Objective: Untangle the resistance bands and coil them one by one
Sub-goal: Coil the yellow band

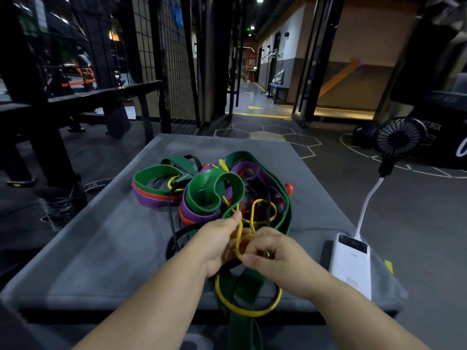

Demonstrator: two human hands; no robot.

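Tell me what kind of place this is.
Most likely a gym: tangled resistance bands lie on a grey padded platform, a black bench stands at left, and hexagon markings cover the dark floor. The left hand and right hand hold a yellow band.

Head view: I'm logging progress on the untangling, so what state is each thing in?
yellow band, held by both hands, threaded through the tangle
left hand, holds the yellow band
right hand, pinches the yellow band
green bands, tangled in the pile, uncoiled
power bank, lying flat, cable plugged in
fan, running or not: cannot tell
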